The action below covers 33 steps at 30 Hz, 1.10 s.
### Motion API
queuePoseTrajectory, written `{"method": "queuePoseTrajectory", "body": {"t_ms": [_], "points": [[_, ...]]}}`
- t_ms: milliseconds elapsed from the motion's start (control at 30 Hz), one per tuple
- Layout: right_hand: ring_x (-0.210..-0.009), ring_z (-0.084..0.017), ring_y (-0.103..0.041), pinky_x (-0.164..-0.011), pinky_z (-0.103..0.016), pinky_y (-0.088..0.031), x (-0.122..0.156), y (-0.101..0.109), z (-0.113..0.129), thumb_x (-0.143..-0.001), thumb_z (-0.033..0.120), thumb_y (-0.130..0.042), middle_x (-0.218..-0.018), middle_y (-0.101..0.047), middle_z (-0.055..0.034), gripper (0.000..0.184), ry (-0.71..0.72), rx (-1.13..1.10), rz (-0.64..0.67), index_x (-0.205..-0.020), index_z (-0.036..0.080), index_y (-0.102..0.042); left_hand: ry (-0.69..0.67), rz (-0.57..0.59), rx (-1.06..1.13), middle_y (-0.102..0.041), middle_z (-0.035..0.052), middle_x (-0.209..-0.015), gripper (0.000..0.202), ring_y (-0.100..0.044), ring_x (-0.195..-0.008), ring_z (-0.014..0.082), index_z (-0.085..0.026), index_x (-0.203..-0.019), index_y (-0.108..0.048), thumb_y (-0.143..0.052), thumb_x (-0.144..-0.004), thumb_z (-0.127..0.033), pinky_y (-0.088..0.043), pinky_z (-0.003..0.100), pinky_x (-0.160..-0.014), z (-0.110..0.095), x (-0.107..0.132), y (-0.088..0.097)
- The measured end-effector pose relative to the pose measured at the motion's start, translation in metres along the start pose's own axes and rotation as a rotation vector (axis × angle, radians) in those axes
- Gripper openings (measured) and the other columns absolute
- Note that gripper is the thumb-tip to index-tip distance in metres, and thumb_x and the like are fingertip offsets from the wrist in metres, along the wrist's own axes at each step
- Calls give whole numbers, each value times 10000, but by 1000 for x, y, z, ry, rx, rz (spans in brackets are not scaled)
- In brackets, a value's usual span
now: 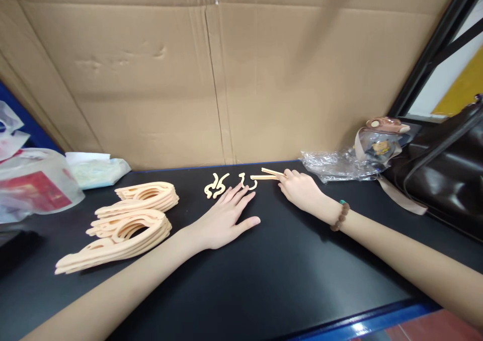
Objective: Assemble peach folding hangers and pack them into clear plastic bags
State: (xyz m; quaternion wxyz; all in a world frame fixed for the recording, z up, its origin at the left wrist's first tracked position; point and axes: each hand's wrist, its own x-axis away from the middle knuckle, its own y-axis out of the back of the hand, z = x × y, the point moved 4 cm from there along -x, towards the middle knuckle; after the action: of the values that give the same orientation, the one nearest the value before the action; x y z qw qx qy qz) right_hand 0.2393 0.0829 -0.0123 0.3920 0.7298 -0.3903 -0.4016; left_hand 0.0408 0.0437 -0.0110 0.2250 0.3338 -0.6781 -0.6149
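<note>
My left hand (224, 219) lies palm down on the black table (271, 275), fingers spread. Its fingertips touch or nearly touch two small beige hooks, an upper one (242, 178) and a curved one (254, 184). Just left of them, two S-shaped beige hooks (216, 186) lie side by side. My right hand (302, 187), with a beaded bracelet on its wrist, is closed around the right ends of thin beige strips (269, 177). Their far ends point left, and the gripped ends are hidden. Left of my left forearm are stacked beige hanger-like pieces (132, 235) with curved openings.
Cardboard (151, 79) stands along the back edge. On the left are a translucent bag (41, 180) and a soft plastic packet (100, 170). To the right lie clear plastic wrap (332, 166), a strapped bottle (379, 142) and a dark bag (449, 165).
</note>
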Motion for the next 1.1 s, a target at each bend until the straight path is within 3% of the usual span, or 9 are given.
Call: {"method": "queuePoseTrajectory", "body": {"t_ms": [200, 367, 567, 800, 933, 1100], "points": [[-883, -265, -585, -681, -338, -441, -1, -2, 0, -968, 215, -328, -1016, -611, -185, 340, -8, 15, -3, -1035, 70, -628, 69, -116, -110, -415, 155, -1466, 690, -263, -1407, 305, -108, -1396, -418, -276, -934, -601, -228, 500, -1142, -1, 0, 1], [-865, -267, -588, -660, -338, -432, 0, -2, 1, -970, 213, -327, -989, -613, -181, 348, -14, 20, -9, -1018, 60, -636, 107, -155, -279, -487, 203, -1393, 735, -354, -1349, 347, -18, -1345, -469, -257, -939, -592, -258, 498, -1129, -3, 2, 1], [-912, -284, -571, -717, -358, -419, -1, -1, 1, -965, 205, -341, -983, -614, -184, 341, -15, 23, -18, -1022, 48, -638, 166, -190, -328, -544, 212, -1331, 712, -407, -1310, 353, -12, -1295, -522, -265, -942, -574, -268, 509, -1122, -5, 2, 3], [-947, -290, -553, -765, -372, -397, -1, -1, 1, -966, 215, -346, -1016, -614, -193, 345, -6, 23, -27, -1014, 45, -641, 238, -151, -347, -450, 230, -1418, 714, -341, -1355, 376, -35, -1353, -475, -303, -931, -585, -257, 534, -1115, -3, 2, -2], [-906, -277, -580, -752, -359, -384, -1, -1, 0, -964, 210, -364, -977, -631, -179, 327, -2, 18, -19, -1017, 37, -637, 265, -196, -387, -429, 235, -1430, 699, -311, -1361, 410, -55, -1374, -452, -357, -921, -580, -279, 577, -1078, -3, 3, -1], [-814, -243, -614, -709, -332, -371, -1, 6, -2, -956, 187, -399, -936, -648, -157, 291, 61, -7, 6, -949, 54, -658, 221, -219, -398, -519, 215, -1354, 651, -387, -1317, 382, -51, -1319, -499, -346, -936, -555, -282, 570, -1077, -2, 3, -1]]}}
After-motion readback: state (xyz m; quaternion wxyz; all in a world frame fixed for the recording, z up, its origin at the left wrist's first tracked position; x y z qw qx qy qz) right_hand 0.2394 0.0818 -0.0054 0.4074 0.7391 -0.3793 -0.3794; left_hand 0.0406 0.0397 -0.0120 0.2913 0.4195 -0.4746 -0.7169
